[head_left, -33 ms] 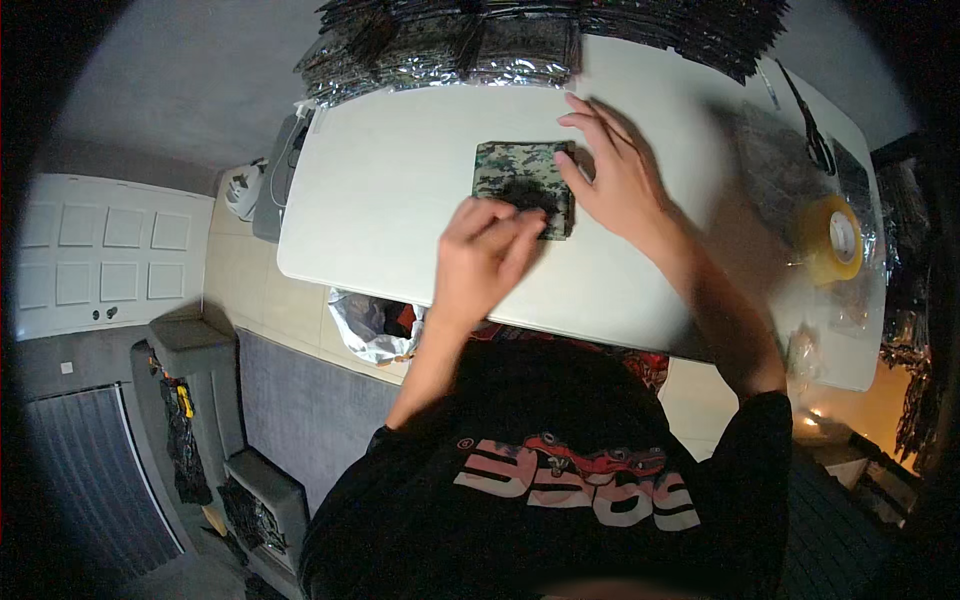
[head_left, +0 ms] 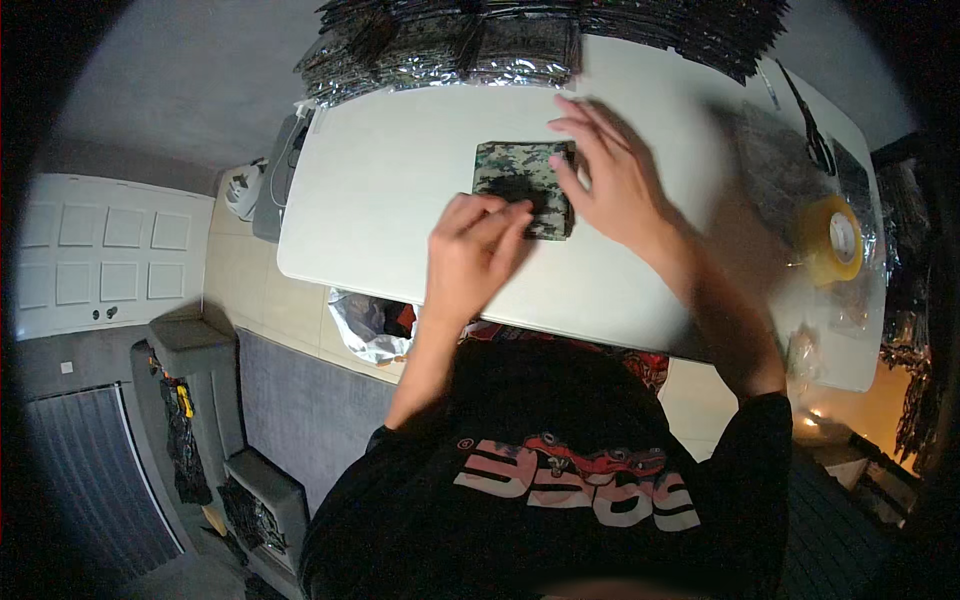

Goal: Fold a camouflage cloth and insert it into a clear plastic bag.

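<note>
A folded camouflage cloth (head_left: 522, 180), green with dark and pale blotches, lies flat on the white table (head_left: 390, 180). My left hand (head_left: 472, 245) hovers by its lower left part, thumb and fingertips brought together; whether anything is between them I cannot make out. Shadow from this hand darkens the middle of the cloth. On the cloth's right side, my right hand (head_left: 615, 185) has its fingers spread, with the thumb over the upper right edge and nothing in the grasp.
Stacks of folded dark items in shiny clear wrapping (head_left: 520, 55) line the table's far edge. Along the right side are a roll of clear yellowish tape (head_left: 832, 240), black scissors (head_left: 815, 135) and clear plastic bags (head_left: 770, 165). A white bag (head_left: 365, 330) stands below the near edge.
My left hand has shifted slightly left, away from the cloth's middle. My right hand has moved a little to the left over the cloth's edge. The cloth stays put.
</note>
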The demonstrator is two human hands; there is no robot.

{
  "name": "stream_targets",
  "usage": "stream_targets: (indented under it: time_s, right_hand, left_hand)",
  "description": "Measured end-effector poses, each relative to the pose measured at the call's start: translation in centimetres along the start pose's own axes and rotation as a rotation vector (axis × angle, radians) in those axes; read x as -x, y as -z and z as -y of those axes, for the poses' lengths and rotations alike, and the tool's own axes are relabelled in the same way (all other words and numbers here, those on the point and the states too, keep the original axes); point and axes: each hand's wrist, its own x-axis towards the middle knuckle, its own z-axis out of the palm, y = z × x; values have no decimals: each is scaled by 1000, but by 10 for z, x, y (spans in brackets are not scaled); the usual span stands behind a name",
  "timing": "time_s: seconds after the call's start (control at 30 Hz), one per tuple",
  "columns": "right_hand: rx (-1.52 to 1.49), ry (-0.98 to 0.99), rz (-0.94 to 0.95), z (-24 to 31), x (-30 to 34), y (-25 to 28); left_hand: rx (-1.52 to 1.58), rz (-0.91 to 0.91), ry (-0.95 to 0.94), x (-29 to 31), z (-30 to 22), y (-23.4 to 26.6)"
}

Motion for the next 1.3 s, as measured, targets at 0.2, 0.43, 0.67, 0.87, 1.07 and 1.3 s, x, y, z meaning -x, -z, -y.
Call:
stream_targets:
  time_s: [0.2,0.43,0.67,0.87,1.07,1.3]
  right_hand:
    - [228,139,414,31,15,-10]
    - [398,108,517,30,20,-9]
    - [406,43,525,35,20,-12]
    - [396,36,530,36,18,-12]
    - [419,51,528,37,19,-12]
    - [389,65,488,32,20,-9]
  left_hand:
    - [-329,270,23,6,36,12]
    - [-279,316,106,15,45,12]
    - [-168,373,153,13,46,25]
    - [-239,415,102,14,50,26]
    - [-291,433,97,14,50,26]
    - [-293,443,115,14,45,25]
